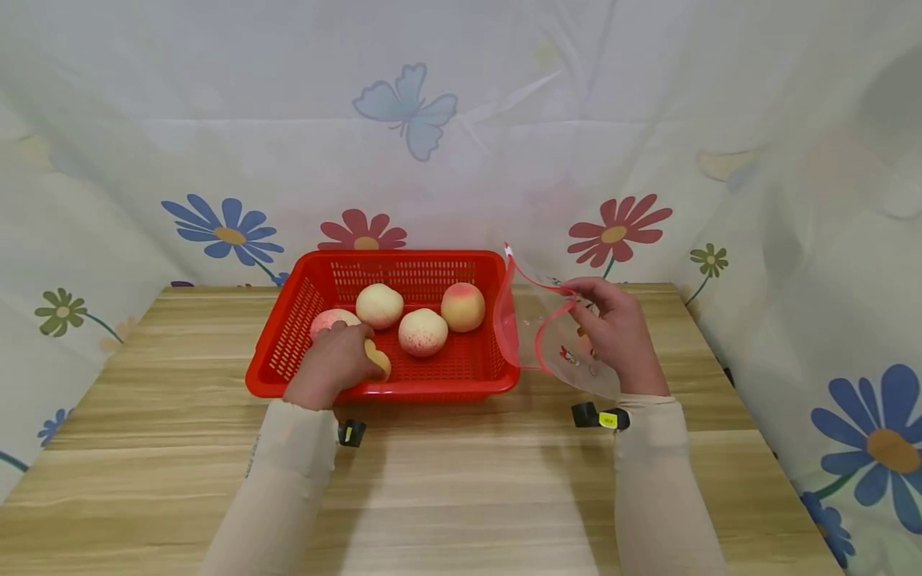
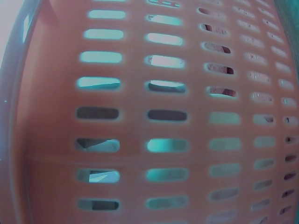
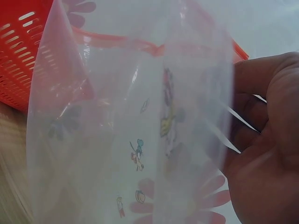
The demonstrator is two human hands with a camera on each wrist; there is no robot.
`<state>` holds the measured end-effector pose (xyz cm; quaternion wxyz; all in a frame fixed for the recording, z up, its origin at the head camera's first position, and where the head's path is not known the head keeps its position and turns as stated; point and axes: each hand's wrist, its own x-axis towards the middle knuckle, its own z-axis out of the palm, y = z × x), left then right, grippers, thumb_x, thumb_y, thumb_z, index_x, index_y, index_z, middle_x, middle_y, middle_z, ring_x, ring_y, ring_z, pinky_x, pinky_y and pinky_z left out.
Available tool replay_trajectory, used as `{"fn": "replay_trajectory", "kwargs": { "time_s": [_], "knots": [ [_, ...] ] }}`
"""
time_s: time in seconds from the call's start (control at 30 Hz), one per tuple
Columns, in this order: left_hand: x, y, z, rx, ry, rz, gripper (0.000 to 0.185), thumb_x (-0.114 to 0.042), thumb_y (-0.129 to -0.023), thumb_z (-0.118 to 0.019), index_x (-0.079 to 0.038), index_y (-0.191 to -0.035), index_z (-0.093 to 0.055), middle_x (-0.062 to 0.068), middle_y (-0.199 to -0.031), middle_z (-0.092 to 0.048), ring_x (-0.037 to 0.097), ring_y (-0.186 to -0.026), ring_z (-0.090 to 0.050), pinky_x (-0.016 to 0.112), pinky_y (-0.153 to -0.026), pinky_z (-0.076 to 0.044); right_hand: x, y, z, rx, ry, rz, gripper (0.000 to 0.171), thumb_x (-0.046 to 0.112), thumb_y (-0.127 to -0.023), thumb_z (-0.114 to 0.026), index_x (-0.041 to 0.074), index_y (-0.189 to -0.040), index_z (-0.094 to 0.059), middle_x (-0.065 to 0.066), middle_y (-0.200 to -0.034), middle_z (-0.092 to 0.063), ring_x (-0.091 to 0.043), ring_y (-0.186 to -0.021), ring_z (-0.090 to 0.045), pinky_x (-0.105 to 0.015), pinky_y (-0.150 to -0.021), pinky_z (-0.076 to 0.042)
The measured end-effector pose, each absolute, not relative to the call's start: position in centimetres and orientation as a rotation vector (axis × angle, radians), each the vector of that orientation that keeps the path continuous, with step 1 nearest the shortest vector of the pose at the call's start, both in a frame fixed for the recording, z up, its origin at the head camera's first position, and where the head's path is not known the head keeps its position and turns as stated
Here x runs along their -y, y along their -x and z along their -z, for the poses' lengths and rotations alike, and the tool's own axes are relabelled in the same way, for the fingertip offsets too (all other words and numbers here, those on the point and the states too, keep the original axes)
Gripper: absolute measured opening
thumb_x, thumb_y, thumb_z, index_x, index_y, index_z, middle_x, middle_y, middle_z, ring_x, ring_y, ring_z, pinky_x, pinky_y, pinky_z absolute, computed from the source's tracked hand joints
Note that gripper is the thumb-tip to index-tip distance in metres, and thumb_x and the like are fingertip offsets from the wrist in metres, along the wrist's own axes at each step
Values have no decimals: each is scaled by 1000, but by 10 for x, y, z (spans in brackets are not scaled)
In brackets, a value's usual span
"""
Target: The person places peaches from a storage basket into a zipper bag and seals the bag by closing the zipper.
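Observation:
My left hand point(image 1: 333, 364) reaches into the red slotted basket point(image 1: 382, 390), its thumb and fingers around a yellowish peach point(image 1: 378, 362) that is mostly hidden. Beside that hand lies a pink peach point(image 1: 333, 321). Two pale peaches point(image 1: 379, 306) and a yellow-pink peach point(image 1: 463, 307) rest farther along in the basket. At the basket's right end, my right hand point(image 1: 612, 328) pinches the pink edge of a clear pouch point(image 1: 526, 320) printed with small cartoon figures. The pouch's mouth gapes toward the basket. In the right wrist view, the clear film point(image 3: 112, 140) hangs beside the fingers.
Basket and hands are over a wood-grain table point(image 1: 461, 488). A flower-printed cloth point(image 1: 490, 176) rises behind the table and along both sides. The basket's slotted wall point(image 2: 135, 130) fills the left wrist view.

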<state>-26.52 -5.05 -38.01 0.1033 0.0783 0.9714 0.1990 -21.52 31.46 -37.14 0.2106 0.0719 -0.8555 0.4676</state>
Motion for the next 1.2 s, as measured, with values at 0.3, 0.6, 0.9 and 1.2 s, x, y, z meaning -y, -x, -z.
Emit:
{"fn": "replay_trajectory", "kwargs": {
  "time_s": [0.3,0.6,0.9,1.2],
  "knots": [
    [51,265,378,-2835,-228,-625,60,-21,-64,-85,-9,-118,-63,11,-99,-64,27,-89,-54,36,-67,-58,-315,215,372,2378,-211,-1276,25,8,-92,-63,9,-118,-66,-9,-112,-67,-15,-90,-58,-29,-59,-58],
    [52,265,378,-2827,-233,-669,48,-20,-66,-83,-8,-108,-64,8,-89,-64,24,-81,-55,31,-66,-55,-314,214,371,2391,-184,-1273,25,14,-93,-63,11,-118,-66,-8,-113,-67,-17,-90,-58,-27,-59,-57],
    [54,262,371,-2817,-270,-686,73,-25,-67,-87,-11,-131,-57,7,-103,-67,25,-91,-56,38,-75,-59,-315,214,371,2392,-182,-1287,25,18,-94,-63,11,-118,-66,-7,-114,-67,-17,-93,-57,-32,-61,-58],
    [51,257,360,-2819,-264,-724,83,-28,-67,-86,-8,-139,-50,12,-118,-56,27,-100,-52,39,-77,-59,-313,213,368,2383,-204,-1299,25,14,-94,-63,10,-118,-66,-11,-113,-68,-14,-89,-57,-26,-60,-57]
  ]
}}
